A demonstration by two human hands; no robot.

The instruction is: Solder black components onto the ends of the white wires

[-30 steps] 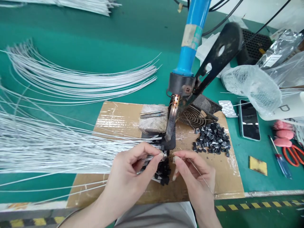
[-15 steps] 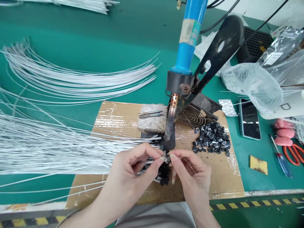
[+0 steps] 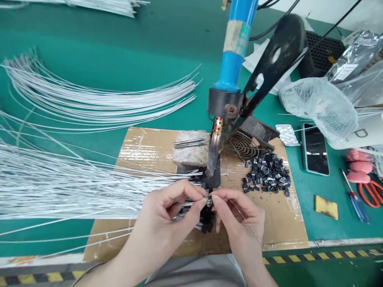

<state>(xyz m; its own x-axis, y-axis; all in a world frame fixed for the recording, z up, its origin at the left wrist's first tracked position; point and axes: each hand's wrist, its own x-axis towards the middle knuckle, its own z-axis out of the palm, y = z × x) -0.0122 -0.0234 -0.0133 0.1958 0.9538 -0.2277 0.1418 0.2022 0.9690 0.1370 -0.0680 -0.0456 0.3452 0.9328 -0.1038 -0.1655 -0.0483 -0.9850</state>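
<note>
My left hand [image 3: 172, 217] pinches a tiny part between thumb and index finger, under the tip of the soldering iron [image 3: 214, 157]. Its fingertips cover most of that part, so its kind is not clear. Right beside it, my right hand [image 3: 241, 217] is closed in a pinch, with a thin solder wire [image 3: 247, 220] running through and across it. A small metallic piece [image 3: 209, 201] shows between the two sets of fingertips. Below the fingers lie black connector housings [image 3: 207, 225] on the ends of white cables [image 3: 89, 187] coming from the left.
A blue-handled iron holder [image 3: 229, 71] leans over the cardboard [image 3: 278, 227]. Beside it are a fan [image 3: 245, 145], a pile of black caps [image 3: 267, 173] and a whitish block [image 3: 191, 153]. Farther right lie a phone [image 3: 315, 149], a yellow sponge [image 3: 326, 206] and a screwdriver [image 3: 357, 203].
My right hand has shifted slightly left, closer to my left fingertips. The left hand has hardly moved, and the view has tilted a little.
</note>
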